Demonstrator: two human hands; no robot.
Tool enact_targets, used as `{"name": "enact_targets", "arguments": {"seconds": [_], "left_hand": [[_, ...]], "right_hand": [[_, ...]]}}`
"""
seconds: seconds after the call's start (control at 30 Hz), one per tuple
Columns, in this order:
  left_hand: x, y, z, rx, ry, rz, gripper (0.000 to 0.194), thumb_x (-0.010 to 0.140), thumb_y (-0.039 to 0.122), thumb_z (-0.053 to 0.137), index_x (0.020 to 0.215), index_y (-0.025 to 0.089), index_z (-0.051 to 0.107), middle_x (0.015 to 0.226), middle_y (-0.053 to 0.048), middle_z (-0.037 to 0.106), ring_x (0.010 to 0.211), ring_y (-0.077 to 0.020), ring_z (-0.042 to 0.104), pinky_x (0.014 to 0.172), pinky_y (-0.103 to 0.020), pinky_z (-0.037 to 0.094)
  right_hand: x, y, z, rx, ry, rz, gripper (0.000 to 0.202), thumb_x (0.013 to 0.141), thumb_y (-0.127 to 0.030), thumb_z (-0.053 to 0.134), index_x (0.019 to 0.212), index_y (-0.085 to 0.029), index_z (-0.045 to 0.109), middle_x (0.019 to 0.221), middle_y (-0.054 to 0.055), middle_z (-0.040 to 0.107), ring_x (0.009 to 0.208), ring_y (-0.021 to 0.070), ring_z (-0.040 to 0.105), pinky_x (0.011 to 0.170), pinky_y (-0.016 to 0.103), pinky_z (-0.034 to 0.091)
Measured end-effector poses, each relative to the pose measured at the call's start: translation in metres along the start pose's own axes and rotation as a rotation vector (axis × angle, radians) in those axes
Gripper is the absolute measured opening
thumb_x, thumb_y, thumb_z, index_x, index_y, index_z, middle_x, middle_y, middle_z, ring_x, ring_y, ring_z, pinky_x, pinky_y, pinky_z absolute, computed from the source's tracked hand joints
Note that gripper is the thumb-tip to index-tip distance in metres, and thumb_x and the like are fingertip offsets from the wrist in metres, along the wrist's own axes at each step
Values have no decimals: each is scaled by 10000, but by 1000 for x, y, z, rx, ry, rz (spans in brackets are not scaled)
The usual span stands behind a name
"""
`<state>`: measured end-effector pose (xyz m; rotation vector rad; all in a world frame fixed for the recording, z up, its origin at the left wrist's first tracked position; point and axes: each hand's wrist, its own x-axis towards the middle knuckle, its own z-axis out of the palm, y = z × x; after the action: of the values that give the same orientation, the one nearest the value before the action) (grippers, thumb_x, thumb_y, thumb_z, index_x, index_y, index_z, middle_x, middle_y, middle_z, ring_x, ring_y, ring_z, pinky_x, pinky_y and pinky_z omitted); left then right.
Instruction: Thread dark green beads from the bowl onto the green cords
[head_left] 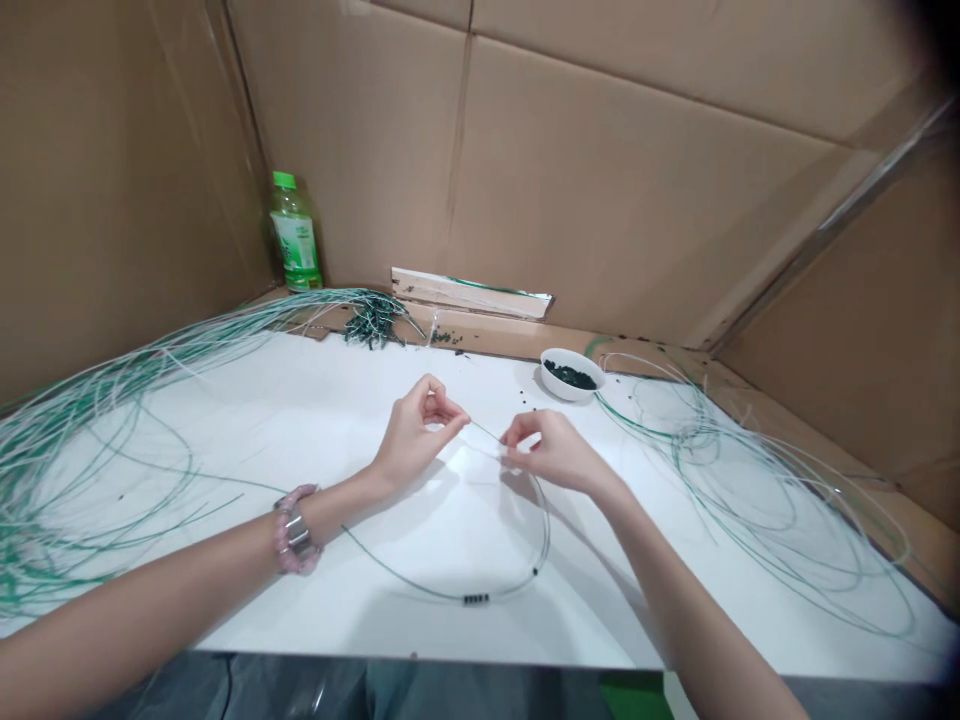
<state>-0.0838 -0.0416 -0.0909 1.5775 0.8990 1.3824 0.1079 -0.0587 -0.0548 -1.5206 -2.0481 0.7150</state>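
Over the white table, my left hand pinches one end of a thin wire between thumb and forefinger. A short stretch of it runs to my right hand, whose fingertips are closed on the same wire. From my right hand a green and whitish wire curves down and back to the left across the tabletop. Several black pieces sit in a row on this curve, and a single black bead is on it further right. Whether my right fingertips also hold a bead is too small to tell.
A white bowl of black pieces stands behind my right hand. Loose wires spread at left, ending in a dark cluster; coiled wires lie at right. A green bottle stands in the back left corner by cardboard walls.
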Motion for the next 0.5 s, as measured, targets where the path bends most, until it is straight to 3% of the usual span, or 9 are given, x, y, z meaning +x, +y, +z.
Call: {"name": "enact_targets", "arguments": {"seconds": [0.07,0.17,0.33,0.5], "left_hand": [[4,-1,-1,23,-4,21,292,727,184,641,774,202,353,712,11,630,705,-126,618,680,-255,484],[10,1,2,54,-50,41,270,732,196,628,769,199,361,715,7,629,698,-126,622,661,-246,482],[26,8,22,61,-78,85,277,715,237,646,751,192,375,709,0,633,671,-126,624,648,-247,491],[48,7,47,29,-117,139,269,711,303,652,756,182,416,718,-12,633,682,-137,633,662,-259,504]], "right_hand": [[2,5,-11,-14,-74,-13,47,624,-179,645,667,-169,662,755,44,698,753,182,645,613,248,493],[5,4,-14,211,2,-81,158,698,-261,631,809,-160,677,859,66,706,799,175,654,644,250,505],[14,5,-7,422,183,-120,131,675,-270,651,653,-141,663,649,46,683,607,143,621,624,267,492],[18,17,-18,504,286,-137,138,632,-280,674,644,-143,671,623,32,662,585,131,593,613,259,480]]}}
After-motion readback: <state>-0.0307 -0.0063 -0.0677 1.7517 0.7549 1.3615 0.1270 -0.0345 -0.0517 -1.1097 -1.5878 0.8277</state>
